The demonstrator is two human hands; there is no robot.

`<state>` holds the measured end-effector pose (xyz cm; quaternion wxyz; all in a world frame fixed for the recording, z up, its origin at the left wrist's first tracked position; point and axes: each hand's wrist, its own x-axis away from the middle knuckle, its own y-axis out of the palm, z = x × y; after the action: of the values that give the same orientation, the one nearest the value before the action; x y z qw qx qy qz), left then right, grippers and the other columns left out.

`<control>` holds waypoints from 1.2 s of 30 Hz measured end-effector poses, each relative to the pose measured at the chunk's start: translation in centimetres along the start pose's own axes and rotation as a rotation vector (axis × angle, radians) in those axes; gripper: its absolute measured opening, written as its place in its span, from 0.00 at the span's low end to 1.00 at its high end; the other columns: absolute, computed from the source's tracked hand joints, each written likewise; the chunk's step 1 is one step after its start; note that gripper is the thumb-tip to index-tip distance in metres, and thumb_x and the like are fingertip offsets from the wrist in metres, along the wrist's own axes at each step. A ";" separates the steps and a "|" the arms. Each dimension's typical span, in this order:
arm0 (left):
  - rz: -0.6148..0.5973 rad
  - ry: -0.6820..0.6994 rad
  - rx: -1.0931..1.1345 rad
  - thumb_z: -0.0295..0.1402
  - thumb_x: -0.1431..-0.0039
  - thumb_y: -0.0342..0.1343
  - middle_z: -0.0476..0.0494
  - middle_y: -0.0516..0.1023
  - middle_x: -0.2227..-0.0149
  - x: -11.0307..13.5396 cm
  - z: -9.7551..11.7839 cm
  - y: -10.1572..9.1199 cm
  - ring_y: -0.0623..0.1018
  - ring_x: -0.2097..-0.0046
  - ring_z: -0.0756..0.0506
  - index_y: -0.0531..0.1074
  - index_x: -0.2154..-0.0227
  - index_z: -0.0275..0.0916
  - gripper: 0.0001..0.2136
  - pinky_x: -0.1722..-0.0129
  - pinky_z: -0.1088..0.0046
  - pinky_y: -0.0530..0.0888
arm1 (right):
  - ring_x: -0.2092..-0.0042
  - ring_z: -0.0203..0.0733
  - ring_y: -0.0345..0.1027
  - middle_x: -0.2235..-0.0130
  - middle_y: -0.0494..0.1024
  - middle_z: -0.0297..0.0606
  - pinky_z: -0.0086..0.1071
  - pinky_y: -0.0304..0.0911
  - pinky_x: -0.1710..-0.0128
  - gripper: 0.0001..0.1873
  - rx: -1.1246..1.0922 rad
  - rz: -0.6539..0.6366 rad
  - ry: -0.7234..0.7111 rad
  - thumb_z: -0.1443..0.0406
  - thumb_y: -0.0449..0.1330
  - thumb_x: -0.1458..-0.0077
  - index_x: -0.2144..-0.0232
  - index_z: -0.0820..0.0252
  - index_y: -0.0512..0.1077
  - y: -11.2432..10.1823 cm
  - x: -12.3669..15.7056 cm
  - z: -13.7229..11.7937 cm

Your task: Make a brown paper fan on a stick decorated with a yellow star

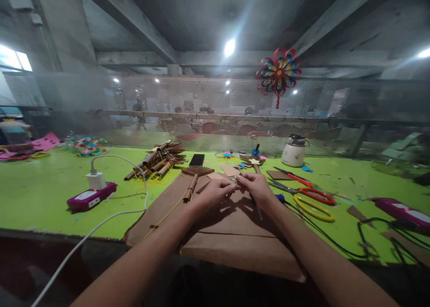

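Note:
Over a large sheet of brown paper (235, 249), my left hand (217, 193) and my right hand (257, 186) meet fingertip to fingertip. Both are closed in a pinch around a small pale green piece (234, 179), too small to name. Left of them lies a brown paper fan (198, 172) with a rolled paper tube (190, 188) and yellow string. Flat brown paper pieces (229, 169) rest just beyond my fingers. A blue-handled tool (279, 198) with a dark cord is partly hidden by my right wrist.
Scissors with yellow handles (316, 210) and orange-handled scissors (317, 195) lie to the right. A pile of rolled paper tubes (157, 159), a phone (197, 159) and a white jug (293, 151) stand farther back. At left a purple power strip (92, 197) carries a white cable.

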<state>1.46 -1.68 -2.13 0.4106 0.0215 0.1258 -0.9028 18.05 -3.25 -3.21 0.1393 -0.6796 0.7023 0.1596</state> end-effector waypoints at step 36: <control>-0.108 -0.139 0.356 0.30 0.59 0.65 0.47 0.71 0.74 0.3 -0.9 -0.1 0.71 0.73 0.51 0.70 0.74 0.34 0.10 0.70 0.72 0.66 | 0.78 0.32 0.62 0.78 0.70 0.34 0.26 0.58 0.80 0.23 -0.255 0.105 0.196 0.49 0.66 0.61 0.76 0.64 0.73 -0.2 -0.3 -0.2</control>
<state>1.11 -1.62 -3.02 0.3590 0.0245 -0.0635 -0.9309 18.26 -3.08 -2.91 -0.0257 -0.6665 0.7212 0.1874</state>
